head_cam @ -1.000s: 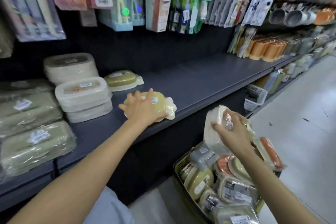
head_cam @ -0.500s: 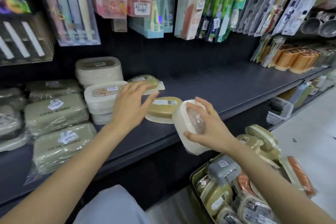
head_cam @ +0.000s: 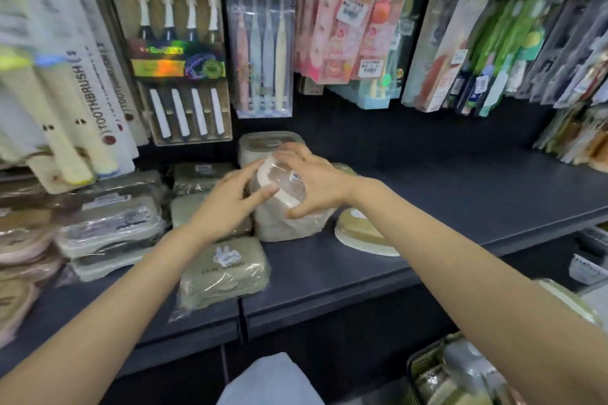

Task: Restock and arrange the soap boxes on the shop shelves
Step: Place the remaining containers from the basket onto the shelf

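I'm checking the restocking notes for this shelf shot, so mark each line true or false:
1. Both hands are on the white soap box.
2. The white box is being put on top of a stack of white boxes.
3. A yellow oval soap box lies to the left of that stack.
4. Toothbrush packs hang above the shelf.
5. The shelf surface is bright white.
1. True: the left hand and the right hand both hold the white soap box.
2. True: it sits tilted on the stack of white boxes.
3. False: the yellow oval soap box lies to the right of it.
4. True: toothbrush packs hang above.
5. False: the shelf is dark grey.
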